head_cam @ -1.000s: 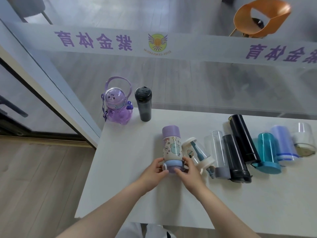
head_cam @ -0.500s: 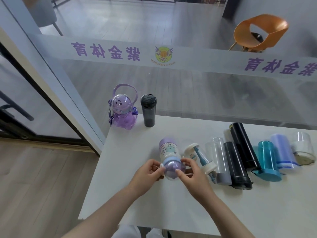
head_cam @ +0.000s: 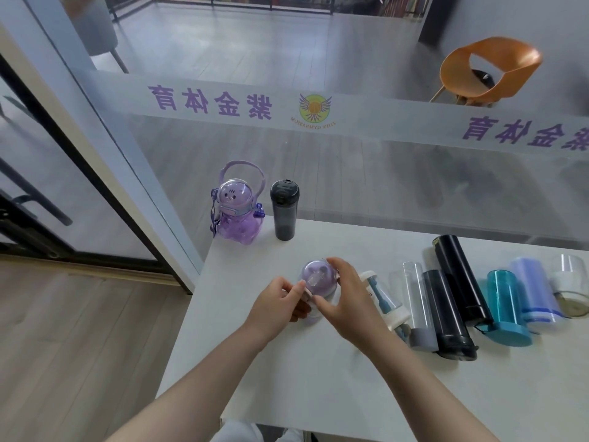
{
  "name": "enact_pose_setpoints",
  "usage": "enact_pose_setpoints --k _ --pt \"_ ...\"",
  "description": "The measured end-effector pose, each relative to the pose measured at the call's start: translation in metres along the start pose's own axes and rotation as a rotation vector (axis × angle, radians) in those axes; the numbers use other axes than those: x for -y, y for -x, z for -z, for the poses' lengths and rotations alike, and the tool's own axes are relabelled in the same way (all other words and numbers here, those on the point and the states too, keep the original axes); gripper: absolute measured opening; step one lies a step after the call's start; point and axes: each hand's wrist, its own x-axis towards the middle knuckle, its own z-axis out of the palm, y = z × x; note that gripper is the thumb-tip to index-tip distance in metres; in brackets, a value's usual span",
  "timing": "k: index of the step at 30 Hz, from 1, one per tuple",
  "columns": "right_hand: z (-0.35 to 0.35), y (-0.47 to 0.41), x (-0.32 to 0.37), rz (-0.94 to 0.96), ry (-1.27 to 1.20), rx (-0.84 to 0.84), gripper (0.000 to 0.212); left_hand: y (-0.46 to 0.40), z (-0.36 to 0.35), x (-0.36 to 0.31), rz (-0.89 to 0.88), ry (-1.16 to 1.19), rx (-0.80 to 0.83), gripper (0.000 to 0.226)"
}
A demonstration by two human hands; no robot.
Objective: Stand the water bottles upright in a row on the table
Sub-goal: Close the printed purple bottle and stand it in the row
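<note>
Both hands hold a small purple-lidded cartoon bottle [head_cam: 317, 277] near the table's middle; I look down on its domed lid. My left hand [head_cam: 280, 298] pinches it at the lid's left side and my right hand [head_cam: 345, 296] wraps it from the right. At the table's far left corner a purple bear-shaped bottle [head_cam: 237, 212] with a carry handle and a dark grey bottle [head_cam: 284, 213] stand upright side by side. To the right, several bottles lie flat in a line: a white one [head_cam: 384, 298], a clear one [head_cam: 417, 306], two black ones [head_cam: 446, 314], a teal one [head_cam: 506, 307].
The white table [head_cam: 318, 378] meets a glass wall [head_cam: 382, 173] at its far edge, and its left edge drops to wooden floor [head_cam: 79, 346]. A lavender bottle [head_cam: 535, 288] and a clear jar [head_cam: 572, 282] lie at the far right. An orange chair [head_cam: 487, 71] stands beyond the glass.
The cartoon bottle lay flat a second ago; both hands have tipped it up so its lid now faces me. The other bottles have not moved.
</note>
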Motion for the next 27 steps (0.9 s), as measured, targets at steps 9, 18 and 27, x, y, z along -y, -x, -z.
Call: enact_pose_setpoints --k 9,18,27 --pt "-0.018 -0.001 -0.015 0.116 0.110 0.011 0.080 -0.013 0.006 0.006 -0.053 -0.203 0.018 0.040" --pt "-0.058 0.005 -0.016 -0.001 0.028 -0.239 0.095 -0.028 0.032 0.029 -0.043 -0.500 -0.062 0.030" --pt "-0.054 -0.024 -0.031 0.043 -0.034 -0.260 0.078 -0.061 0.076 0.097 0.233 -1.124 0.106 0.105"
